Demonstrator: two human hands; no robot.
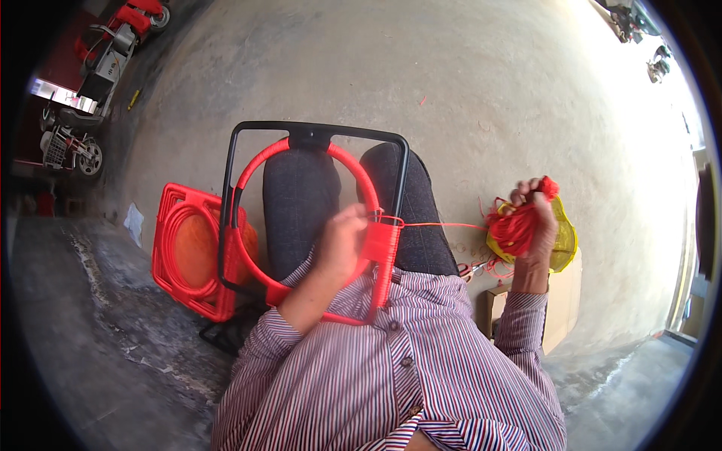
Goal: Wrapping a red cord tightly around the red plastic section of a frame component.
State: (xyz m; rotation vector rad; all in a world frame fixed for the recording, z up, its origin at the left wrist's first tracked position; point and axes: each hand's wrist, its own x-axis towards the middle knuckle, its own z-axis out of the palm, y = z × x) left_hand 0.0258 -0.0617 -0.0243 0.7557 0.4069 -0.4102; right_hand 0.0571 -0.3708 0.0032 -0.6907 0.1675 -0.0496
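Note:
Over my lap lies a black rectangular metal frame (pixel 225 188) with a round ring (pixel 256 171) inside it, much of it wrapped in red cord. My left hand (pixel 343 242) is closed on the ring's right side, next to a tightly wound red section (pixel 382 248). From there a single red strand (pixel 444 224) runs taut to the right. It leads to a loose bundle of red cord (pixel 514 228), which my right hand (pixel 543 219) grips above a yellow container (pixel 565 244). Some fingertips of the left hand are hidden behind the ring.
A second red-wrapped frame (pixel 167 237) stands left of my legs, an orange rounded thing (pixel 197 252) showing through it. Scissors (pixel 468 272) and cardboard (pixel 565 308) lie at the right. A motorbike (pixel 75 143) and a red vehicle (pixel 139 19) stand far left.

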